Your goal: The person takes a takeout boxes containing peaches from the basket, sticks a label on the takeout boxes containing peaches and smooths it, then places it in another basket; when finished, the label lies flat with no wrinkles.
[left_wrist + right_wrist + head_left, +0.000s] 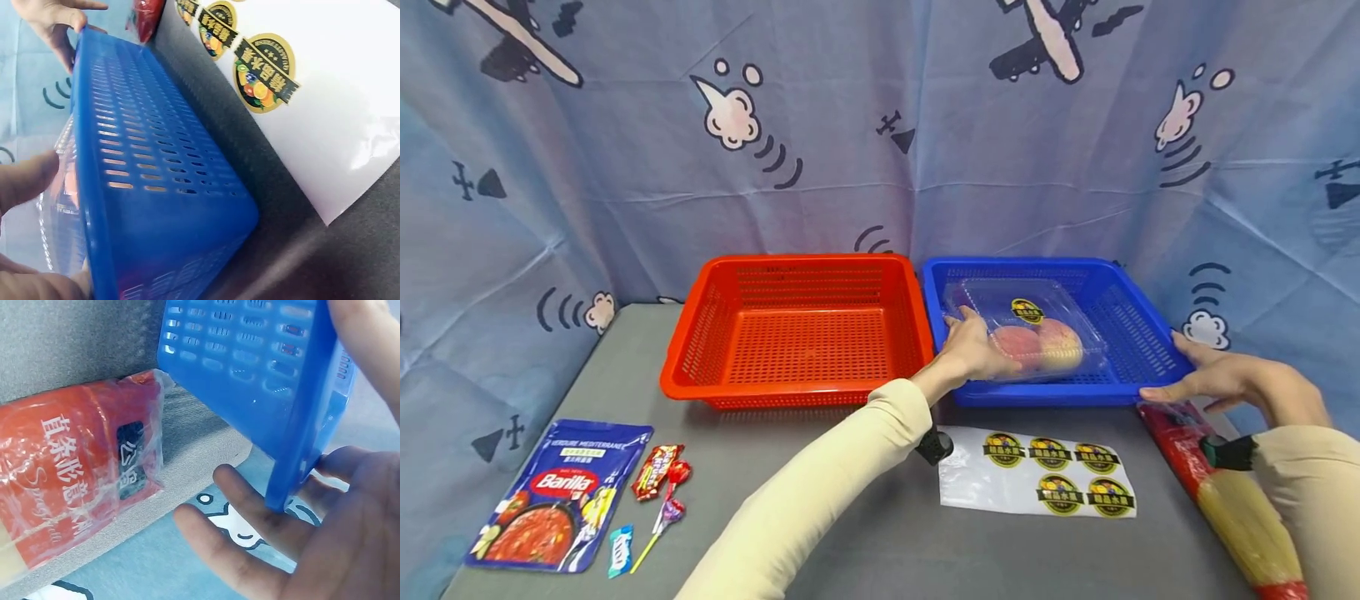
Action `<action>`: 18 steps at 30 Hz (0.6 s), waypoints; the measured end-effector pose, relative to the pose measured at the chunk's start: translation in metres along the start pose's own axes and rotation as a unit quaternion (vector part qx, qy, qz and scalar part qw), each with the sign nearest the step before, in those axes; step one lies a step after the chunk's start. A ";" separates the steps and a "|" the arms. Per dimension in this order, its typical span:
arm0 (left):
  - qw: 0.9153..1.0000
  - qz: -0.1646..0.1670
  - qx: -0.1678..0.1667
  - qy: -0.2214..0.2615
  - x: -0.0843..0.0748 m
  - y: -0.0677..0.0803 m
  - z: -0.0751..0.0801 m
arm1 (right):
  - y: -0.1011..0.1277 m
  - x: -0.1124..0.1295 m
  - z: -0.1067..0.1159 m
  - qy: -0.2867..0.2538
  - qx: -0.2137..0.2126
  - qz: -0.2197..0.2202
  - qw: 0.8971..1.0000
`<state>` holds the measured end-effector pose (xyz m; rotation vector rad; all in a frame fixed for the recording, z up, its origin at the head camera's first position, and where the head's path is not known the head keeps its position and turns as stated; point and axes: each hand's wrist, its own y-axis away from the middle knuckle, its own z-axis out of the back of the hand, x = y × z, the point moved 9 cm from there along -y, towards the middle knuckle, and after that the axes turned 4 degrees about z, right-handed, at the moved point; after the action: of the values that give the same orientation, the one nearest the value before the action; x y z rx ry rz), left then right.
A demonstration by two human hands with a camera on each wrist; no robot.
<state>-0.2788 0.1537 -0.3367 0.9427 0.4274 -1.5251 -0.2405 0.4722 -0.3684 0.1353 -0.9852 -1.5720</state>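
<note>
A blue plastic basket stands at the back right of the grey table. Inside it lies a clear lidded box of pink-yellow fruit with a round label. My left hand reaches over the basket's front wall and grips the box's left end, thumb on top and fingers beneath. My right hand is at the basket's front right corner, which lies against its palm; the fingers are straight, with the thumb up by the rim.
An empty red basket stands left of the blue one. A sheet of round stickers lies in front. A red spaghetti packet lies by the right edge. A Barilla pouch, sweets and a lollipop lie front left.
</note>
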 end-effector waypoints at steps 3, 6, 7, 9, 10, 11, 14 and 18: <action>1.000 -0.003 0.000 -0.012 0.000 -0.001 -0.003 | 0.000 0.002 0.000 0.003 -0.001 0.005 1.000; 1.000 -0.010 0.005 -0.014 0.000 0.000 -0.003 | 0.001 0.002 0.001 0.004 -0.004 0.005 1.000; 1.000 -0.014 0.009 -0.007 0.000 0.000 -0.003 | 0.001 0.002 0.002 0.005 -0.004 0.006 1.000; 1.000 -0.022 0.016 0.010 -0.001 0.002 -0.002 | 0.001 0.000 0.002 0.002 -0.004 0.005 1.000; 0.999 -0.027 0.022 0.021 -0.001 0.003 -0.002 | 0.001 0.000 0.001 0.000 -0.004 0.005 1.000; 0.999 -0.029 0.030 0.035 0.000 0.003 -0.002 | 0.000 -0.001 0.001 -0.002 -0.003 0.005 1.000; 0.995 -0.030 0.054 0.075 0.002 0.005 -0.004 | 0.000 -0.002 0.000 -0.008 -0.004 0.007 1.000; 0.989 -0.039 0.080 0.119 0.004 0.005 -0.004 | -0.001 -0.002 -0.002 -0.008 -0.011 0.015 1.000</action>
<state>-0.2727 0.1535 -0.3411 1.2528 0.5228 -1.5407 -0.2399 0.4728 -0.3709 0.0927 -0.9783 -1.5589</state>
